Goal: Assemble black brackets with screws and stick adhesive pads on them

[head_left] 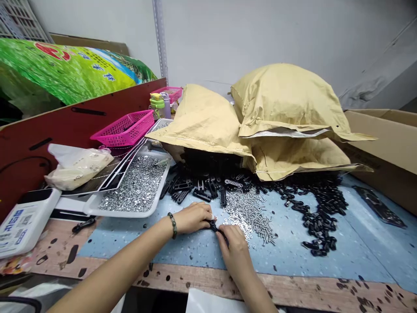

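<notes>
Both hands meet over the blue mat [130,243] near the table's front. My left hand [194,217], with a beaded bracelet [173,226] at its wrist, pinches one end of a small black plastic part [213,225]. Around the other end of that part my right hand [235,244] is closed. Fingers hide much of the piece. Just beyond the hands lie small white washers [239,219] and a heap of silver screws [257,213]. Black slotted plastic strips [202,194] are scattered behind my left hand.
A white tray [130,213] of small metal nuts stands left, near a pink basket [143,126] and a white scale [31,221]. Stuffed tan sacks [286,100] fill the back. Black parts [321,230] pile up right, before a cardboard box [387,143].
</notes>
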`<state>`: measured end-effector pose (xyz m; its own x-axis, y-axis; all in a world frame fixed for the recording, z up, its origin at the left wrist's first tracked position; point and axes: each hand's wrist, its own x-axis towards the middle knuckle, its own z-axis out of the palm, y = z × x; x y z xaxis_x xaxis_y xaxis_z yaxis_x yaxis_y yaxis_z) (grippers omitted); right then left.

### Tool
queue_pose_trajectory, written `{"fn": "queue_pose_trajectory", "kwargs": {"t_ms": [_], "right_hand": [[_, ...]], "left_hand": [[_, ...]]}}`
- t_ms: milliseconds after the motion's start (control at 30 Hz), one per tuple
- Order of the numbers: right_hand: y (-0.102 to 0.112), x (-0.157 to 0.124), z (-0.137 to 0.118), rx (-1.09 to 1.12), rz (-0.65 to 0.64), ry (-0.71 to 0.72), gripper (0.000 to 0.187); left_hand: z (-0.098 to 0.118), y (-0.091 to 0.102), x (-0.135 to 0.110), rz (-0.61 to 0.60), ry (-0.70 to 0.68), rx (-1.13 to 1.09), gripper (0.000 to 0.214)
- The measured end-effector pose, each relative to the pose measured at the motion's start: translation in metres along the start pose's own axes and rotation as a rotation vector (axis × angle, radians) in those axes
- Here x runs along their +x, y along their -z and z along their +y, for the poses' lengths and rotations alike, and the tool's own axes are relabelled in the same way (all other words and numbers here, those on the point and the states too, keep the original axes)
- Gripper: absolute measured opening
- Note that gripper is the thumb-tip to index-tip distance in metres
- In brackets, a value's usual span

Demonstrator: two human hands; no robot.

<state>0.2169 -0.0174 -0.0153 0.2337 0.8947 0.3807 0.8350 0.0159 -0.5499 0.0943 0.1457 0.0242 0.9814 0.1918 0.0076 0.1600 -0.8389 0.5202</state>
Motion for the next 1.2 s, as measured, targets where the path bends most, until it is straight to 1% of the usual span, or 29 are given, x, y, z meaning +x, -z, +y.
{"fn": "queue_pose_trajectory", "kwargs": {"t_ms": [133, 333, 467, 567, 633, 733, 833, 1000, 1200], "right_hand": [[-0.001, -0.003, -0.001, -0.057, 0.001, 0.050, 0.011], [-0.006, -0.011, -0.002, -0.059, 0.040, 0.071, 0.009], [-0.006, -0.013, -0.002, 0.013, 0.061, 0.093, 0.009], [-0.005, -0.013, -0.002, 0.019, 0.079, 0.114, 0.006], [-0.005, -0.014, -0.002, 0.001, 0.067, 0.124, 0.005], [-0.006, -0.015, -0.003, -0.011, 0.047, 0.128, 0.006], [-0.008, -0.014, -0.002, -0.016, 0.032, 0.122, 0.006], [-0.009, -0.011, 0.001, -0.012, 0.066, 0.042, 0.005], [-0.004, -0.018, -0.003, -0.076, 0.013, 0.106, 0.008]], "left_hand": [[0.000, -0.005, -0.003, -0.016, -0.002, 0.015, 0.019], [0.009, -0.015, -0.017, 0.052, 0.011, 0.050, 0.023], [0.013, -0.010, -0.017, 0.072, 0.000, 0.080, 0.021], [0.012, -0.001, -0.010, 0.044, -0.048, 0.089, 0.019], [0.009, 0.002, -0.006, 0.016, -0.077, 0.087, 0.019], [0.005, 0.000, -0.007, -0.002, -0.086, 0.074, 0.019], [0.004, -0.006, -0.012, 0.015, -0.069, 0.059, 0.018], [0.006, -0.010, -0.014, 0.020, -0.052, 0.052, 0.016], [0.007, -0.009, -0.016, 0.018, -0.061, 0.045, 0.014]]}}
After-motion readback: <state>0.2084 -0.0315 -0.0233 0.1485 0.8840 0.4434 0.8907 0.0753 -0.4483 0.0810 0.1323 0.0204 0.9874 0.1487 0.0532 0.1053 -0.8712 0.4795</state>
